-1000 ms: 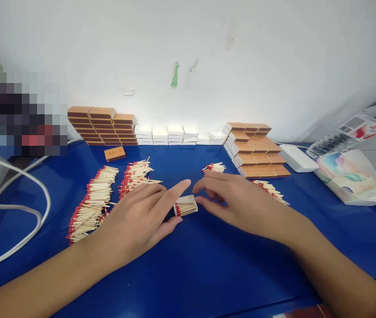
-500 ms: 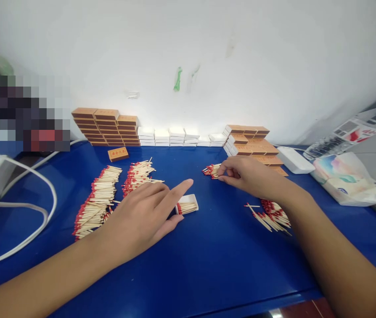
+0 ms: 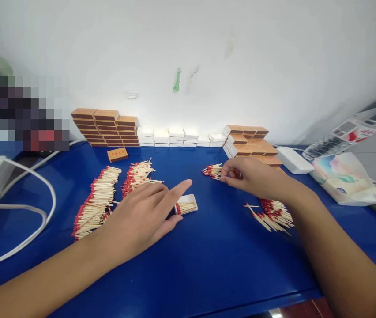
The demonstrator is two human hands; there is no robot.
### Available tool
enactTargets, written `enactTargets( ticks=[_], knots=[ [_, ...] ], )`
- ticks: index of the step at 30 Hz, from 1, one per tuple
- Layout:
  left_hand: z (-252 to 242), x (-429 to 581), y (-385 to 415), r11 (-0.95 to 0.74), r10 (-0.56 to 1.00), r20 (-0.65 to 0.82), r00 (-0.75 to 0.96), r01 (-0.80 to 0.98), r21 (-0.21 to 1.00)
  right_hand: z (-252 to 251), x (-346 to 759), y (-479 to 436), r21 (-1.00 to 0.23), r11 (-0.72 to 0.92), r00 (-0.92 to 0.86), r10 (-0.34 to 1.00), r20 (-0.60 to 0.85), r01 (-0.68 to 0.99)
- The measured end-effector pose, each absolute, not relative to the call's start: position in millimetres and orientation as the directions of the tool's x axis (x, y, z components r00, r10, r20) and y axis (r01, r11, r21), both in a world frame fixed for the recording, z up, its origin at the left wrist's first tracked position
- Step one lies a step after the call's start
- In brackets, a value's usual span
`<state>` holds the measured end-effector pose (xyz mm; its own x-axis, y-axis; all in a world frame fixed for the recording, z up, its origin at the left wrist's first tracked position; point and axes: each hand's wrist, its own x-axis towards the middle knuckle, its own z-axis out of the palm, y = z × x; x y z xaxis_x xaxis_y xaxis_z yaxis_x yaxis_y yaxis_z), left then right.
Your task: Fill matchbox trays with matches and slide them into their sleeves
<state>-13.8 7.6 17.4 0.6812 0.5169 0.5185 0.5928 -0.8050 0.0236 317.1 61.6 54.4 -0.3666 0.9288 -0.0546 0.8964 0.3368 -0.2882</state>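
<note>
Pinching red-tipped wooden matches with our right hand; our open left hand touches a white cardboard tray.

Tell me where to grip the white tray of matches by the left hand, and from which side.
Pinch the white tray across its two long walls near the free right end, coming from above on the right. It lies flat and open-topped with matches inside, and the left hand covers its left end, so keep it level.
</note>
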Motion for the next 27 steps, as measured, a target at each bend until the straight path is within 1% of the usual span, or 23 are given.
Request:
enactTargets(
  ticks=[6,12,17,21,23,27],
  knots=[
    [17.1,-14.2,6.9,-0.803,0.522,0.513,0.681,0.596,0.027,54.0,314.4,60.1,-0.329,0.3,-0.359,0.924,-0.135,0.895],
    [18.5,-13.6,6.1,-0.808,0.515,0.518,0.684,0.588,0.027,52.6,312.9,62.2,-0.32,0.296,-0.344,0.933,-0.105,0.9],
    [19.7,-13.2,6.1,-0.813,0.505,0.523,0.687,0.581,0.021,51.5,313.1,63.5,-0.314,0.298,-0.354,0.925,-0.137,0.902],
    [18.4,-13.2,6.7,-0.812,0.51,0.52,0.686,0.583,0.026,51.8,312.3,62.6,-0.309,0.316,-0.369,0.921,-0.127,0.897],
    [17.7,-13.3,6.8,-0.811,0.512,0.519,0.684,0.585,0.029,54.5,309.1,59.6,-0.34,0.333,-0.389,0.915,-0.109,0.88],
    [17.5,-13.9,6.3,-0.806,0.525,0.518,0.675,0.59,0.049,62.2,291.1,45.6,-0.466,0.382,-0.451,0.891,-0.043,0.798]
  ],
)
